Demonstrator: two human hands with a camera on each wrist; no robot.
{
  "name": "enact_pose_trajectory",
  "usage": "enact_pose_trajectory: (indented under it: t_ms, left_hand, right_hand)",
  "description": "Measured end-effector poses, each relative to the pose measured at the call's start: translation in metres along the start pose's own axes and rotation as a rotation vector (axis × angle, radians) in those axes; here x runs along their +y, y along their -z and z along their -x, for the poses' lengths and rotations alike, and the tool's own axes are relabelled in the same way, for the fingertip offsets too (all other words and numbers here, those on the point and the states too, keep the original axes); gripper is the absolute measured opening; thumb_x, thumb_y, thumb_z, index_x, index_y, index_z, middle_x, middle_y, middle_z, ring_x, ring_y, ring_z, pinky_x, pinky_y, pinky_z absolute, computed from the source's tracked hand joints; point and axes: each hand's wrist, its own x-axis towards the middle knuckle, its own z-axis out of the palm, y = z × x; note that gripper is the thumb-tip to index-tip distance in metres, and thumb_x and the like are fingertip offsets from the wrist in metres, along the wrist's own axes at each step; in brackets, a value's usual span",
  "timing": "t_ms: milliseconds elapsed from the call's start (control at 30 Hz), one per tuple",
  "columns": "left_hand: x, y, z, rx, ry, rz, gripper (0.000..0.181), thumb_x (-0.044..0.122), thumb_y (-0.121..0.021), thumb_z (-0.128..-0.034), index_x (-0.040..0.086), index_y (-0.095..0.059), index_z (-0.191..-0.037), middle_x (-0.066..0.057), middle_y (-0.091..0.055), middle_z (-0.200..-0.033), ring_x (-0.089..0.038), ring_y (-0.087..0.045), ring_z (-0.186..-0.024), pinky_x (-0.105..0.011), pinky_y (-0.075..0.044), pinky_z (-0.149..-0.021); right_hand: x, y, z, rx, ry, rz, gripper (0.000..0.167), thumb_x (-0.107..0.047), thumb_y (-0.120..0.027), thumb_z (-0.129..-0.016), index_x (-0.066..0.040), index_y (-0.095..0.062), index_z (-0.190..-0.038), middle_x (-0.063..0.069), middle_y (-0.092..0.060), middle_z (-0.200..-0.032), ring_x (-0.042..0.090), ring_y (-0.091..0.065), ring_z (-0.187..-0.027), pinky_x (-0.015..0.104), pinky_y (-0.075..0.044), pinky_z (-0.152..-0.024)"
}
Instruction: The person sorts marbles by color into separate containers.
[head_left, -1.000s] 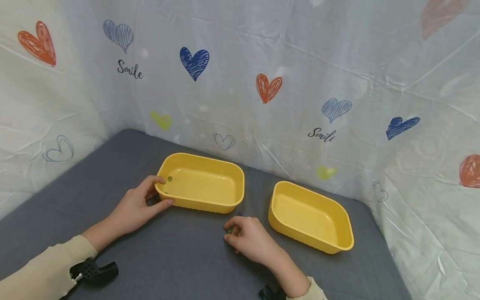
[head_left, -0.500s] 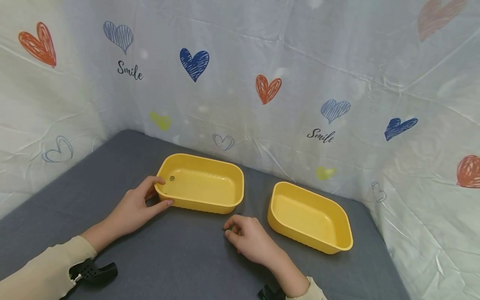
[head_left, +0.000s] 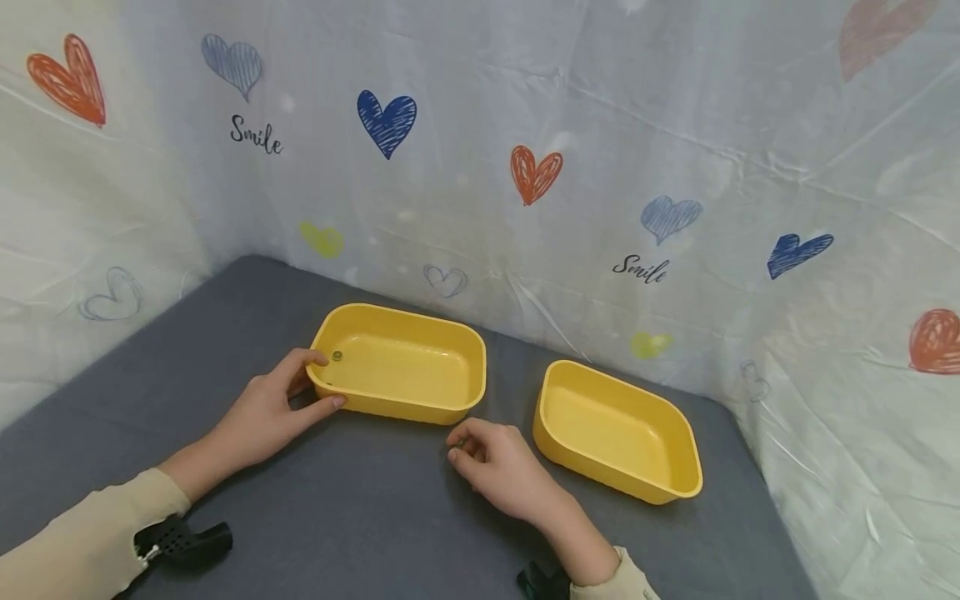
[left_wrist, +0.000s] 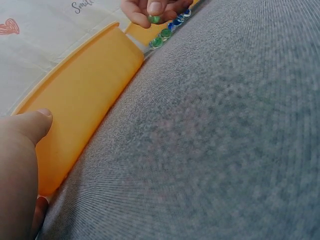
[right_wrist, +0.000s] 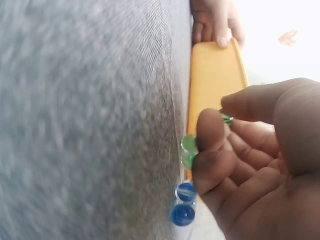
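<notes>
In the head view my left hand (head_left: 258, 417) grips the near-left end of the left yellow bin (head_left: 405, 408), with the thumb on its front wall and the fingers over the rim. A small greenish marble (head_left: 337, 356) lies inside, close to those fingers. My right hand (head_left: 506, 467) is just above the table between the two bins, pinching a green marble (left_wrist: 154, 19) between thumb and fingertip. Below it, in the right wrist view, green marbles (right_wrist: 189, 143) and blue marbles (right_wrist: 183, 214) lie in a row on the cloth; the hand hides them in the head view.
A second yellow bin (head_left: 600, 471) stands to the right of my right hand. Grey cloth (head_left: 337, 517) covers the table. A white curtain with printed hearts (head_left: 386, 123) hangs along the back and sides.
My right hand has risen slightly with the green marble, which is now mostly hidden by the fingers in the head view. The marble in the left bin rolled a little. My left hand keeps its grip.
</notes>
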Motion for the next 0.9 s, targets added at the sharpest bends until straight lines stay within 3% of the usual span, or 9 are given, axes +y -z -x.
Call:
enact_pose_trajectory:
  t_ms: [333, 500, 667, 900]
  left_hand:
    - [-0.001, 0.004, -0.001, -0.004, 0.011, -0.019, 0.062, 0.039, -0.082, -0.1017, 0.007, -0.050, -0.145, -0.027, -0.063, -0.149, -0.045, -0.067, -0.130, -0.064, -0.057, -0.098]
    - [0.000, 0.005, -0.001, 0.005, 0.002, -0.019, 0.061, 0.037, -0.083, -0.1015, 0.008, -0.051, -0.144, -0.027, -0.063, -0.149, -0.045, -0.068, -0.129, -0.063, -0.057, -0.097]
    - [0.000, 0.004, 0.000, 0.016, -0.004, -0.023, 0.060, 0.035, -0.083, -0.1013, 0.007, -0.052, -0.144, -0.028, -0.063, -0.148, -0.046, -0.068, -0.128, -0.064, -0.057, -0.096]
    - [0.001, 0.001, 0.000, 0.003, 0.004, -0.004, 0.058, 0.035, -0.083, -0.1018, 0.008, -0.052, -0.143, -0.027, -0.065, -0.146, -0.045, -0.068, -0.128, -0.064, -0.057, -0.096]
  right_hand:
    - [-0.012, 0.016, -0.001, 0.061, 0.060, -0.015, 0.014, -0.014, -0.072, -0.108, -0.009, -0.077, -0.120, 0.000, -0.074, -0.084, 0.011, -0.067, -0.063, 0.030, -0.057, -0.058]
    - [-0.020, 0.032, 0.002, 0.138, 0.061, 0.004, 0.014, -0.016, -0.071, -0.108, -0.013, -0.077, -0.121, 0.003, -0.074, -0.085, 0.013, -0.066, -0.066, 0.032, -0.056, -0.058]
    - [-0.027, 0.041, 0.002, 0.203, 0.094, -0.010, 0.019, -0.018, -0.071, -0.109, -0.009, -0.076, -0.126, 0.005, -0.075, -0.090, 0.013, -0.067, -0.069, 0.032, -0.057, -0.060]
    - [-0.034, 0.043, -0.002, 0.233, 0.123, -0.040, 0.017, -0.023, -0.071, -0.110, -0.015, -0.076, -0.125, -0.004, -0.075, -0.091, 0.016, -0.069, -0.071, 0.033, -0.059, -0.063]
